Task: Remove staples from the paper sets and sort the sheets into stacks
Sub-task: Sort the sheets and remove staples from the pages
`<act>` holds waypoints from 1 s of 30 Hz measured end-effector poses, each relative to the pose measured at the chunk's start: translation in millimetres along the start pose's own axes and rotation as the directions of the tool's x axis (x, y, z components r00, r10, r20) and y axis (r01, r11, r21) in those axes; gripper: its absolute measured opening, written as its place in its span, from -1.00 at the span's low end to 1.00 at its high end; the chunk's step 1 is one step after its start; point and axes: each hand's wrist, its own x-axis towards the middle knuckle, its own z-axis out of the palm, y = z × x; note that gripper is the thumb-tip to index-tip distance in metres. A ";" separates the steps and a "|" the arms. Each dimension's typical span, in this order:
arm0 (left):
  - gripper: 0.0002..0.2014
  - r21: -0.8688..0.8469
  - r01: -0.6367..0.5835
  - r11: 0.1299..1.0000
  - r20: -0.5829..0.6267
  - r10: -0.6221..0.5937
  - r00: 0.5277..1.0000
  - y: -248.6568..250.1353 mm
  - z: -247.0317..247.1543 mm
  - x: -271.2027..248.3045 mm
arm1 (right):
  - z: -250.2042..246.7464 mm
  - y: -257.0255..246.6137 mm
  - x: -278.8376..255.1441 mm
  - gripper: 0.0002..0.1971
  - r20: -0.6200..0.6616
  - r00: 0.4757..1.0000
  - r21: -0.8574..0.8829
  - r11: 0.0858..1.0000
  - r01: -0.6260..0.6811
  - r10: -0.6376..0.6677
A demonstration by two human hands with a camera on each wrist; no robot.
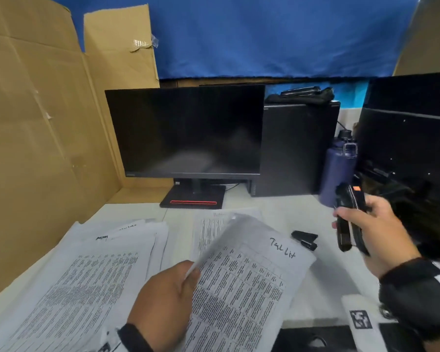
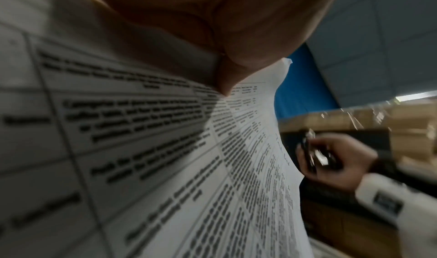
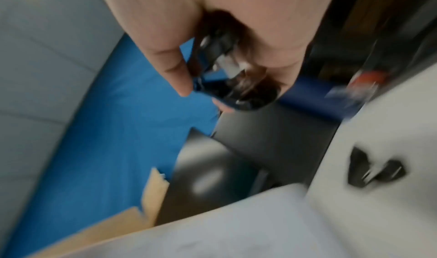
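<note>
Left hand [image 1: 163, 301] pinches handwritten-titled sheet [image 1: 252, 280].

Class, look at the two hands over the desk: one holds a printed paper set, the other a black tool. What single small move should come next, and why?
Probably bring the black tool in the right hand across to the raised top corner of the paper set. The left hand already pinches the set's edge and lifts it off the desk, while the tool is held off to the side, not yet touching paper.

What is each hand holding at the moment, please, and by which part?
The left hand pinches the paper set at its left edge. The right hand grips a black stapler around its middle.
</note>
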 end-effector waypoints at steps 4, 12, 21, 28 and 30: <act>-0.70 0.171 -0.120 0.978 0.092 0.106 0.990 7.2 9.0 -10.3 | 45.0 -18.9 -45.3 -0.90 0.017 1.000 0.394 0.919 0.017 -0.026; -0.78 0.076 -0.148 0.986 0.138 0.137 0.981 18.0 13.5 -18.1 | 75.6 -18.5 -86.5 -0.48 -0.053 0.962 0.168 0.947 0.274 -0.269; -0.69 -0.048 -0.138 0.989 0.144 0.143 0.979 7.5 20.9 -18.6 | 75.9 -12.0 -91.6 -0.66 -0.095 0.916 0.091 0.913 0.399 -0.391; -0.62 -0.070 -0.097 0.993 0.206 0.109 0.972 8.2 26.9 -22.8 | 76.5 -5.5 -92.2 -0.50 -0.105 0.888 0.063 0.888 0.456 -0.449; -0.62 -0.099 -0.079 0.992 0.218 0.099 0.971 8.4 27.5 -22.4 | 75.9 -3.9 -91.5 -0.42 -0.111 0.886 0.057 0.887 0.458 -0.451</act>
